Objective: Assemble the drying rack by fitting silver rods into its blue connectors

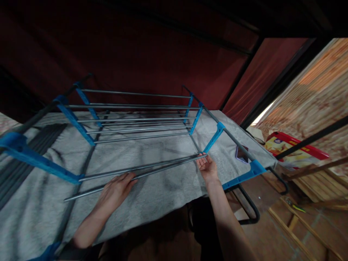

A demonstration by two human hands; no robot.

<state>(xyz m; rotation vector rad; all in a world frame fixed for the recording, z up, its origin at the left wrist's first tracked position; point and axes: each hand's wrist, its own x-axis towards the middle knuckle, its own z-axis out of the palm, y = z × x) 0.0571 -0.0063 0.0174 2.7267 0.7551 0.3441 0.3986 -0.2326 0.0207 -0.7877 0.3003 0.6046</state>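
A rack of thin grey metal rods (136, 123) and blue plastic side bars (73, 121) lies on a grey cloth-covered surface (163, 188). My left hand (115, 190) rests palm down on two loose grey rods (141, 168), fingers wrapped round them near the middle. My right hand (207, 167) is palm up at the rods' right ends, fingers curled under the tips, just below a blue side bar (214, 137). One rod's left end sits in a blue bar (40, 161); the other ends free.
A dark phone-like object (241, 154) lies on the cloth near the right edge. A red and yellow box (293, 150) sits at the right on wooden planks (312, 181). A black metal tube (251, 206) curves below the surface. Dark red wall behind.
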